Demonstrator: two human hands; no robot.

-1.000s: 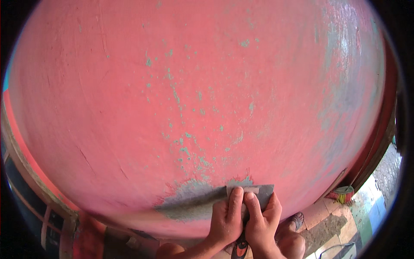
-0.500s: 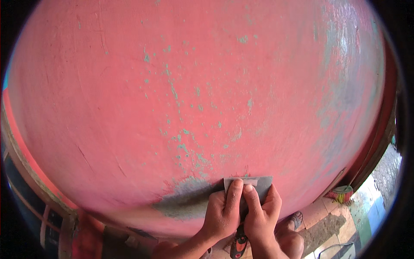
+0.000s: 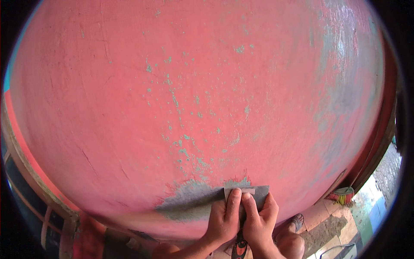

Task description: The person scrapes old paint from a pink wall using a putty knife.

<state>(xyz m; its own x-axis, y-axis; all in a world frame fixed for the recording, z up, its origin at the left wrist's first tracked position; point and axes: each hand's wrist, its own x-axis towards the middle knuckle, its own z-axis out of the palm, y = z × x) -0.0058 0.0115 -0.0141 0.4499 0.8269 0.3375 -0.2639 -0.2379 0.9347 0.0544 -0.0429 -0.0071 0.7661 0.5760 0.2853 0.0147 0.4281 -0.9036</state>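
To the right I saw a broom (image 3: 343, 195) and a sandal (image 3: 297, 222). The left hand (image 3: 223, 220) and right hand (image 3: 260, 222), fingers clamped on a scraper (image 3: 261, 194) at the pink wall (image 3: 276, 116), blocked a grey patch's (image 3: 187, 200) right end. A brown stain (image 3: 326, 229) marked the tiled floor (image 3: 317, 211).

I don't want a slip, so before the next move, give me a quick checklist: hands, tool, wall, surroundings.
1. Left hand gripping the scraper: ok.
2. Right hand gripping it too: ok.
3. Both thumbs pressed on the blade's face: ok.
4. Blade edge touching the pink wall: cannot tell; contact is unclear from this angle.
5. Sandalled foot apart from the blade: ok.
6. Broom at right apart from both hands: ok.
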